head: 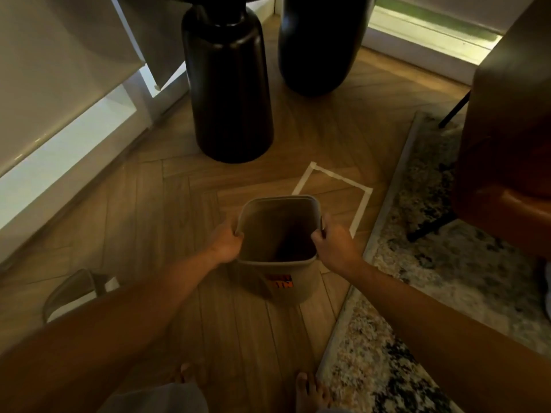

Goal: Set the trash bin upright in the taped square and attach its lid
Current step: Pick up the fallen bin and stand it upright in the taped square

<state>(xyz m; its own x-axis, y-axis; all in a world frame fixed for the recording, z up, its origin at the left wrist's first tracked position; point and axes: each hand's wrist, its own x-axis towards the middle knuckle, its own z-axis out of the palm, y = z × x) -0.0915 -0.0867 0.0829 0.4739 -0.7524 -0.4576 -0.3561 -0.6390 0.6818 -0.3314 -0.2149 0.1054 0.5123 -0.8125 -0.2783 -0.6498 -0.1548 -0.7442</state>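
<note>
A grey trash bin [293, 281] with an orange label on its near side stands upright, mouth open, on the wooden floor. My left hand [225, 241] grips its left rim and my right hand [335, 245] grips its right rim. The taped square [337, 181] of white tape lies just beyond and to the right of the bin; the bin's far rim hides the square's near left part. The bin's lid [71, 290] lies on the floor at the left, partly hidden behind my left forearm.
Two dark round table pedestals [229, 84] [322, 43] stand behind the square. A white cabinet [59, 99] runs along the left. A patterned rug [432, 278] borders the square on the right, with a brown chair [507, 144] on it. My bare feet [310, 389] are below.
</note>
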